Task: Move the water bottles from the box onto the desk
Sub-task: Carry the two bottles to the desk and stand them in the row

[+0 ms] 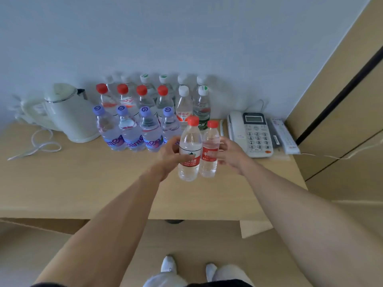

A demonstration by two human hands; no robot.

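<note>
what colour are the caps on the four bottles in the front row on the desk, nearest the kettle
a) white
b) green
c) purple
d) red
c: the front-row bottles beside the kettle all have purple caps; the red caps sit in the row behind them, and the white and green ones further back and to the right.

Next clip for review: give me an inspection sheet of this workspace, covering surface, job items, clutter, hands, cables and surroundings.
Surface: light wooden desk, against the wall.
Job's things: two clear red-capped plastic bottles, taller and shorter, held side by side above the desk; rows of purple-capped, red-capped and white-capped bottles standing behind.
Clutter: pale green electric kettle; white desk telephone; white remote control.
Hands: left hand grips the taller bottle; right hand grips the shorter.
Cables: white cord looped beside the kettle.
Surroundings: pale wall; wooden panelling to the right; cardboard flap below the desk edge.
</note>
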